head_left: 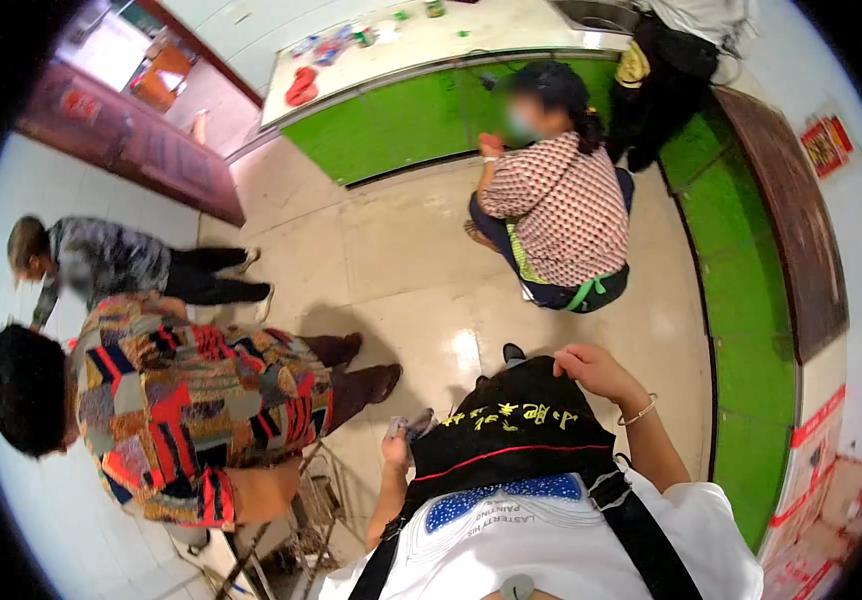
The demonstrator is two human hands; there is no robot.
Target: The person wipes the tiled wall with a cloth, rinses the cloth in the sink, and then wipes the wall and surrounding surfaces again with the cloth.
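My left hand [397, 448] is down at my left side, its fingers closed on a small greyish cloth [417, 424]. My right hand [591, 370] is at the far right corner of the black apron [511, 425] I wear. Its fingers are curled and seem to pinch the apron's edge. Yellow characters and a red stripe run across the apron. A bracelet [639, 411] circles my right wrist.
A person [571, 200] squats ahead by the green cabinets [391, 125]. Two people stand at left, one in a patterned top [191, 400], the other in camouflage [116, 255]. Another person [666, 75] stands by the sink. A metal frame [316, 500] stands lower left; a door [131, 140] is open.
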